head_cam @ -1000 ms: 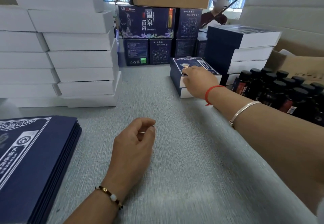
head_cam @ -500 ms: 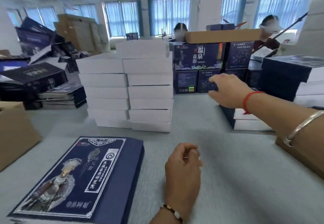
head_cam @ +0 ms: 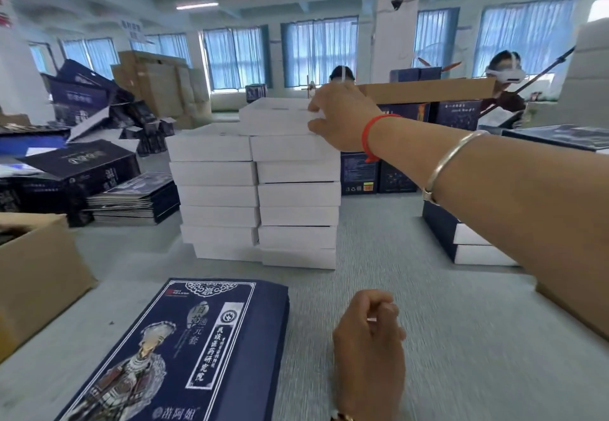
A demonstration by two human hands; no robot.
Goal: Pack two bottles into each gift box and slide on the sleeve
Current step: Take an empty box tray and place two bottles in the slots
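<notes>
White gift box tops the right-hand pile of white boxes at the back of the counter; the right hand pinches its near corner, fingers above, thumb on the side. The left hand rests on the counter, fingers loosely curled, holding nothing. Just left of it lies a stack of navy sleeves.
</notes>
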